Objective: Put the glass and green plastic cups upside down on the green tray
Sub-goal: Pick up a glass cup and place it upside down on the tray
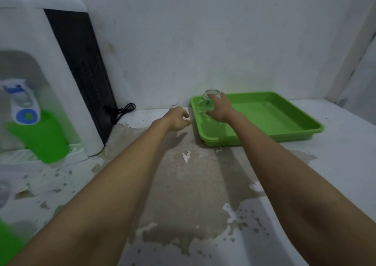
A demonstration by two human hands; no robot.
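Observation:
A clear glass cup with a handle (205, 103) is held over the left end of the green tray (284, 123). My right hand (220, 110) grips its side. Whether the glass touches the tray floor is unclear. My left hand (178, 119) hovers over the counter just left of the tray, fingers loosely curled, holding nothing. A green plastic cup (42, 137) stands under the tap of the water dispenser at the left. Another green object (8, 243), blurred, shows at the bottom left corner.
A white water dispenser (40, 72) with a blue tap stands at the left, its black cord (122, 111) lying by the wall. The counter (183, 194) has peeling white paint. The wall runs right behind the tray. A blurred clear object (4, 192) sits at the left edge.

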